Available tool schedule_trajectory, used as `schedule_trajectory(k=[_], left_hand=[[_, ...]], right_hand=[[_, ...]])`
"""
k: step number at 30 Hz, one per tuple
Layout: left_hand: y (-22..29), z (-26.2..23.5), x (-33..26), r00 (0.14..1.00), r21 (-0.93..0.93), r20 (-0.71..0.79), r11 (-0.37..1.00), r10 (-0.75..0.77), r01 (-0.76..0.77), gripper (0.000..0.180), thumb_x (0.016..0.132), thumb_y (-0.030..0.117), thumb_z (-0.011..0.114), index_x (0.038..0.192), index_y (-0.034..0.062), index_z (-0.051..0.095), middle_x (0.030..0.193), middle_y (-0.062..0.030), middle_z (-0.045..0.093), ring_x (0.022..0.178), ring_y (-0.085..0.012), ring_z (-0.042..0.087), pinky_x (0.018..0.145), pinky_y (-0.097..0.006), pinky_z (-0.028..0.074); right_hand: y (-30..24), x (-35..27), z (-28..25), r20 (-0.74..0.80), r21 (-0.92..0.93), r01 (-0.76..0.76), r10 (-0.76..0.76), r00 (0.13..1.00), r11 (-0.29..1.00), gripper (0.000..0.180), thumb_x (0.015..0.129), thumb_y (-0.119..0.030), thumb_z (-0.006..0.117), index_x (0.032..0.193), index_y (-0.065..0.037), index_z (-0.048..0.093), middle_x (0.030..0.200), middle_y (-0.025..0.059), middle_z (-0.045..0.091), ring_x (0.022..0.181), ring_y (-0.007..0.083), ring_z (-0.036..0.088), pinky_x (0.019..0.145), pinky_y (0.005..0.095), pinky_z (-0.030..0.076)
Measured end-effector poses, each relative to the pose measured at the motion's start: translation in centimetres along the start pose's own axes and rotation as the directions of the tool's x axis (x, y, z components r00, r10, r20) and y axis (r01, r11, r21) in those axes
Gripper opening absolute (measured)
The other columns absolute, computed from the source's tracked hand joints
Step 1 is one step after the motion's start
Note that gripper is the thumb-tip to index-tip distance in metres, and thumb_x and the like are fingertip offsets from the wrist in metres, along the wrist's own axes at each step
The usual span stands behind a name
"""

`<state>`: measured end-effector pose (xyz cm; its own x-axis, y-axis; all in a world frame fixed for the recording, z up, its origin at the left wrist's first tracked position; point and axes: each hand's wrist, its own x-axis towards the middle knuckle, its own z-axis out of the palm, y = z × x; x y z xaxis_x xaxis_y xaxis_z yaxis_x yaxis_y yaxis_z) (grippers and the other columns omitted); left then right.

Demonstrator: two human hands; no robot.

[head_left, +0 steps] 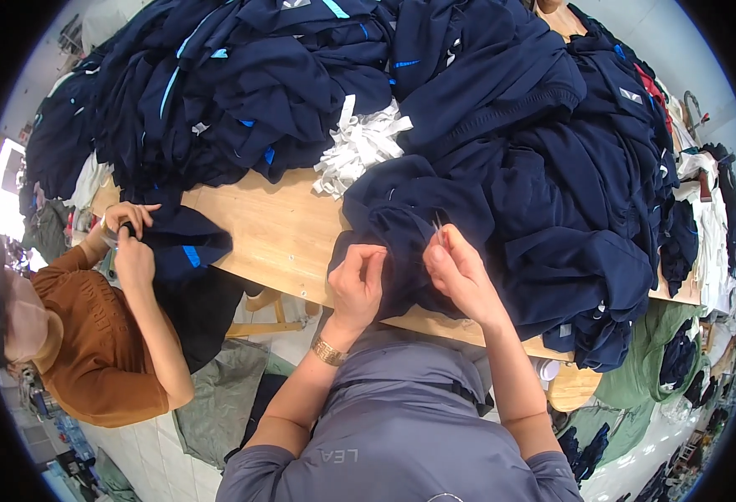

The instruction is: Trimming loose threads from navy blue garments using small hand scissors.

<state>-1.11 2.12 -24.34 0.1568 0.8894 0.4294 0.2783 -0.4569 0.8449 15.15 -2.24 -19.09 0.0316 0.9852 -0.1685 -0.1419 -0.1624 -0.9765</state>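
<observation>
A dark navy garment (401, 209) lies bunched at the near edge of a wooden table (276, 226). My left hand (358, 280) pinches a fold of its fabric; a gold watch sits on that wrist. My right hand (460, 272) grips the same garment a little to the right and holds a small metal tool (438, 224), thin and pointed like thread snips, against the cloth. Both hands are close together, just above the table edge.
Large heaps of navy garments (242, 84) with light blue trim cover the table's far side and right. A bundle of white strips (359, 146) lies between them. A person in a brown top (92, 335) works on another navy garment (175, 247) at left. Green cloth (644, 368) hangs at right.
</observation>
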Motion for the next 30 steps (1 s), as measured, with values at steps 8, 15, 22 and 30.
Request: schedule_trajectory(k=[8,15,22,30], left_hand=[[-0.6,0.0,-0.6,0.990,-0.150,-0.002,0.979,-0.138,0.136,0.008,0.090,0.007,0.056,0.086,0.0008,0.053,0.069,-0.0082,0.062,0.061,-0.0127,0.062,0.054,-0.024,0.046],[0.0,-0.1,-0.5,0.997,-0.085,0.013,0.994,-0.074,0.075,0.007,0.091,0.007,0.055,0.088,0.0010,0.053,0.068,-0.0077,0.062,0.059,-0.0162,0.063,0.053,-0.025,0.046],[-0.1,0.2,-0.8,0.993,-0.212,0.054,0.971,-0.104,0.114,0.009,0.092,0.007,0.052,0.090,-0.0008,0.051,0.078,-0.0121,0.066,0.071,-0.0195,0.068,0.062,-0.027,0.052],[-1.4,0.1,-1.5,0.937,-0.467,0.122,0.814,-0.329,0.346,0.015,0.095,0.013,0.048,0.093,-0.0015,0.052,0.086,-0.0126,0.067,0.077,-0.0188,0.067,0.069,-0.027,0.052]], right_hand=[[0.9,-0.9,1.1,0.044,-0.854,0.207,-0.331,0.943,0.477,0.036,0.085,-0.040,0.059,0.076,-0.007,0.047,0.059,0.0105,0.057,0.054,0.0319,0.059,0.045,0.0372,0.043],[0.7,-0.9,1.9,0.049,-0.954,0.126,-0.275,0.960,0.271,0.031,0.084,-0.034,0.062,0.074,-0.007,0.050,0.063,0.0085,0.060,0.054,0.0287,0.060,0.045,0.0340,0.044],[1.5,-0.5,1.5,0.020,-0.936,0.123,-0.302,0.953,0.329,0.034,0.087,-0.039,0.057,0.077,-0.007,0.048,0.061,0.0120,0.059,0.052,0.0307,0.060,0.043,0.0372,0.044],[5.3,0.0,0.5,-0.199,-0.174,-0.049,0.014,0.980,0.983,0.032,0.087,-0.028,0.063,0.085,-0.004,0.041,0.069,0.0061,0.054,0.062,0.0093,0.056,0.049,0.0280,0.048]])
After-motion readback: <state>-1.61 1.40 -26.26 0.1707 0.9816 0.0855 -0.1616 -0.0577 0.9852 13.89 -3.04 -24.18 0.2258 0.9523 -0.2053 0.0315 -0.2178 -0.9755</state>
